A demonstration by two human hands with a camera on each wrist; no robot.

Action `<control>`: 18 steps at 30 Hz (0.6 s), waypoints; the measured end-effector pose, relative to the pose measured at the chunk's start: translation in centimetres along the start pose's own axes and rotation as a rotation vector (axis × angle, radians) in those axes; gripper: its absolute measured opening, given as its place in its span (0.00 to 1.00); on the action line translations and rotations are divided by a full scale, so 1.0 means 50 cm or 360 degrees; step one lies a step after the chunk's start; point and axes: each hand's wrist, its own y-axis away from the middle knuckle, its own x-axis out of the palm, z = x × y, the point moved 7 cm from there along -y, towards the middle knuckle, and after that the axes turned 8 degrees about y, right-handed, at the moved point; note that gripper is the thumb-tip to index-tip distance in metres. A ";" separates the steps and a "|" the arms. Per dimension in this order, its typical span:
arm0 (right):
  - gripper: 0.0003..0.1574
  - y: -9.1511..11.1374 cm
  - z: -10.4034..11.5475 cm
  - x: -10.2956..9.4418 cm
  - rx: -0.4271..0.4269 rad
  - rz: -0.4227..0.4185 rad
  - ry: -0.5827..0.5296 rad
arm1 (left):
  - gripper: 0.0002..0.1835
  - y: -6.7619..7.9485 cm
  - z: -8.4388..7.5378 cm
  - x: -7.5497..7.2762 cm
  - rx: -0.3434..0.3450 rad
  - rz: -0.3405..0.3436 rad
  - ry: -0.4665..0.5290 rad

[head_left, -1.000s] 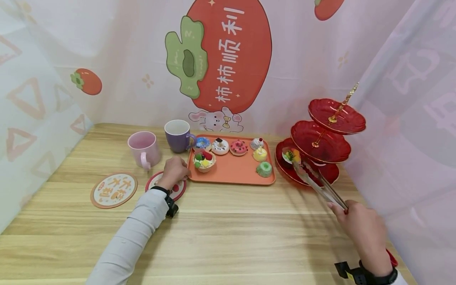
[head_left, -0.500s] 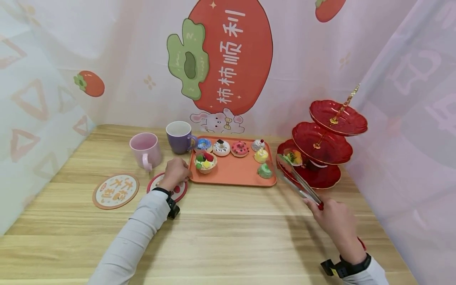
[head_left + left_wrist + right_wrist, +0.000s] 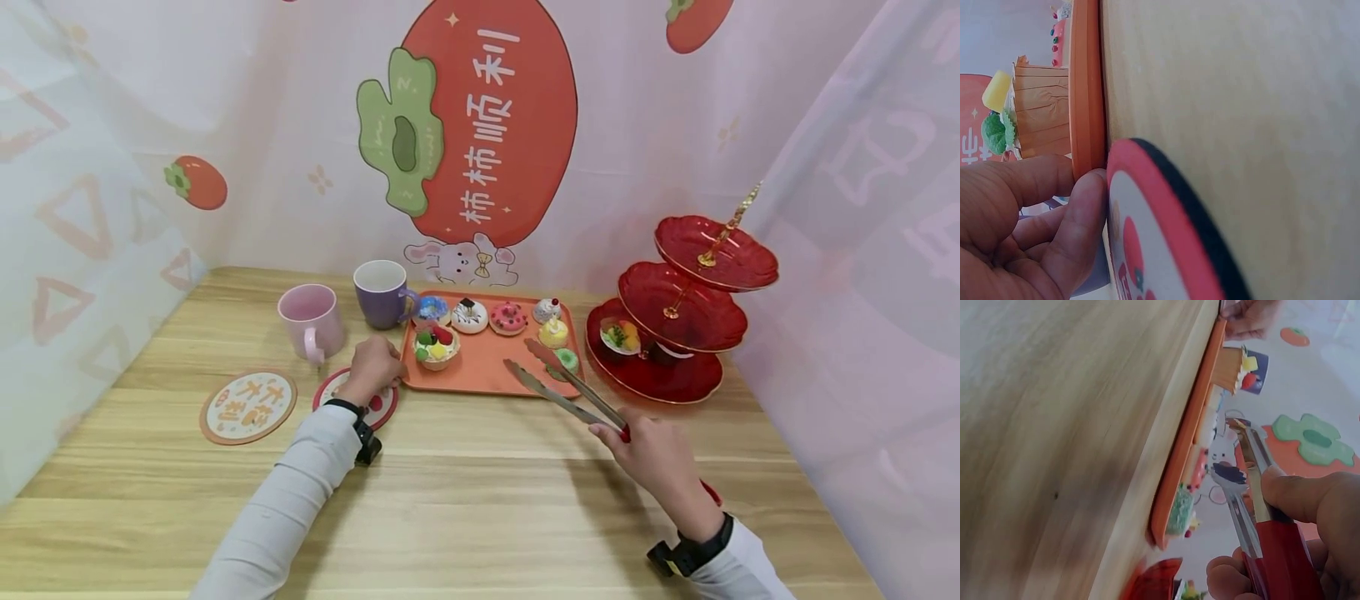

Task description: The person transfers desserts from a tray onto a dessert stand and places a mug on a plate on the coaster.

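Note:
My left hand point(image 3: 371, 367) pinches the left rim of the orange tray point(image 3: 480, 360), thumb and finger on the tray edge point(image 3: 1087, 94) in the left wrist view. In my right hand point(image 3: 656, 454) are metal tongs point(image 3: 551, 392) with red handles. Their tips stand apart with nothing between them, over the tray's right part and overlapping a green ring cake point(image 3: 570, 360) in the head view. Also on the tray are a fruit tart point(image 3: 437, 350), blue, white and pink doughnuts point(image 3: 508, 318), a yellow cake point(image 3: 553, 333) and a cherry-topped cake point(image 3: 547, 311).
At the right stands a red three-tier cake stand point(image 3: 705, 325); a fruit-topped pastry point(image 3: 620, 336) and a partly hidden dark item sit on its bottom plate. A purple mug point(image 3: 380, 296), a pink mug point(image 3: 309, 321) and two round coasters point(image 3: 249, 407) are at the left.
My right hand has carried the tongs left from the cake stand to above the tray; the fruit-topped pastry stays on the bottom plate. My left hand keeps its place at the tray rim.

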 end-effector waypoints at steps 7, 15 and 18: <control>0.23 -0.015 0.021 0.026 0.0049 0.0182 -0.0039 | 0.03 0.000 -0.001 0.002 0.0015 -0.0008 -0.0012; 0.23 -0.034 0.045 0.053 -0.0021 0.0219 -0.0048 | 0.02 0.000 -0.003 0.002 0.0027 0.0010 -0.0030; 0.24 -0.043 0.056 0.060 -0.0068 0.0190 -0.0055 | 0.02 0.000 -0.002 0.001 0.0019 0.0012 -0.0021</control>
